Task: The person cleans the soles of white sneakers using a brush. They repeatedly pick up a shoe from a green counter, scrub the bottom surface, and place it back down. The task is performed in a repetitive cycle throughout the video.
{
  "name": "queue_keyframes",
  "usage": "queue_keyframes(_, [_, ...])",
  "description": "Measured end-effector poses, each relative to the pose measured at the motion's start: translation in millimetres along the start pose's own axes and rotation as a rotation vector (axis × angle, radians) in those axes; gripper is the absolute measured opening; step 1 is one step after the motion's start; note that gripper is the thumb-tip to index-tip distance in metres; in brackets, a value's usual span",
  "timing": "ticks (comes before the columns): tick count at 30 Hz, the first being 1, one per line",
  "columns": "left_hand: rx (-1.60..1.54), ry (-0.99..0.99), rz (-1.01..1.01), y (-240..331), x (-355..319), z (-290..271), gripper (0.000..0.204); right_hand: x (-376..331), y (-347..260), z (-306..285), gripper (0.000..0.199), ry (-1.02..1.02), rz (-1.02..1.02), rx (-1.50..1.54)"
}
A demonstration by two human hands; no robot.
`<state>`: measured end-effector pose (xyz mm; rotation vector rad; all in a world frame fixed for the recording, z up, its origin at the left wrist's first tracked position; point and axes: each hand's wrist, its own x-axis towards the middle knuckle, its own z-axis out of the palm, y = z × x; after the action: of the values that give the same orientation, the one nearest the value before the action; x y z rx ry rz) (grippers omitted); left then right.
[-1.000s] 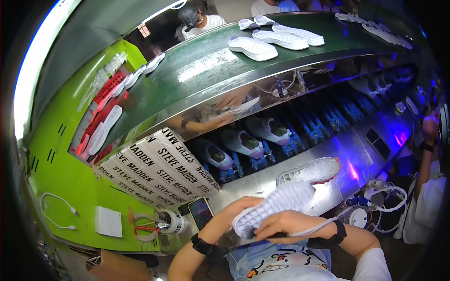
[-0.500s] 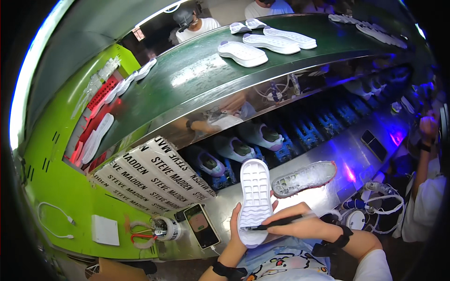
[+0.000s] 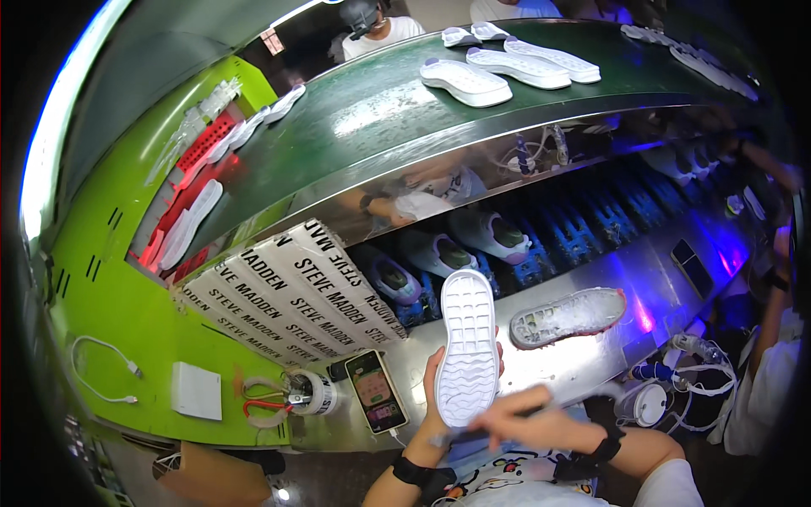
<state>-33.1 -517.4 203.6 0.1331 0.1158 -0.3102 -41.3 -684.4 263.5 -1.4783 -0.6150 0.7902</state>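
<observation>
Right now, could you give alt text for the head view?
A person's left hand holds a white shoe sole upright, tread facing the camera, while the right hand works a thin tool at its lower end. Beyond lie a metal workbench and a green conveyor belt carrying more soles.

The steel counter (image 3: 591,372) lies bare between the upright white sole (image 3: 466,346) and the shoe (image 3: 570,317) lying on its side, so a hand could pass there. To the left, a phone (image 3: 376,401), a tape roll (image 3: 311,393) and red scissors (image 3: 258,399) crowd the counter edge, and a printed box (image 3: 287,300) blocks the way behind them. Straight ahead, the rack of shoes (image 3: 486,241) closes the far side, while cables and a white round device (image 3: 650,404) clutter the right end.
</observation>
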Motion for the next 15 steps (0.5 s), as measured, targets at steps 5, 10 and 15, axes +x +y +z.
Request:
queue_keyframes(5, [0.163,-0.126,-0.127,18.0,6.2,-7.0,0.069,1.1,-1.7,-12.8,0.018,-0.140,-0.100,-0.004])
queue_keyframes(10, [0.279,-0.071,-0.232,25.7,10.8,9.9,0.058,13.3,-17.2,-26.9,0.013,-0.162,-0.420,-0.318])
queue_keyframes(15, [0.353,0.084,-0.494,28.0,21.8,43.9,0.043,3.8,-33.6,-26.6,0.011,-0.142,-0.536,-0.394])
